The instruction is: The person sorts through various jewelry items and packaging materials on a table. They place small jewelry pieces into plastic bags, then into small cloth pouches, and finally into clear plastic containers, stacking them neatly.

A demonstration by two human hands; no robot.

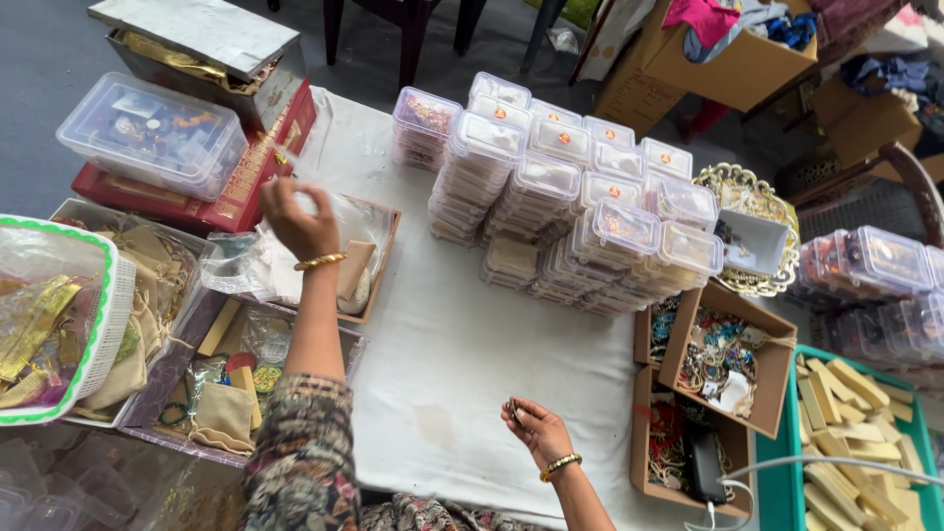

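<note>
The left hand (298, 221) is raised over the shallow brown cardboard tray (379, 258) at 9 o'clock from the desk centre. Its fingers are curled, pinching the top of a clear plastic bag (258, 264) that hangs down into the tray. A gold bangle (321, 261) sits on the left wrist, and a dark patterned sleeve (300, 457) covers the forearm.

The right hand (537, 429) rests palm-up at 6 o'clock, just above the white cloth-covered desk (462, 344). Its fingers are partly closed around a small dark trinket (513, 409) held at the fingertips; what kind of item it is cannot be told. A second gold bangle (560, 465) sits on the right wrist.

At 12 o'clock, stacked clear plastic lidded boxes (570, 202) occupy the desk in several columns. At 3 o'clock from the right hand, open brown cardboard boxes of mixed jewellery (723, 359) stand side by side, next to a teal plastic crate of pale wooden blocks (851, 433). At 10 o'clock, a large clear plastic container (152, 133) lies on a red flat box (246, 187). At 8 o'clock, a tray holding beige cloth pouches (221, 413) lies near the left elbow, beside a white basket with green trim (103, 324).
</note>
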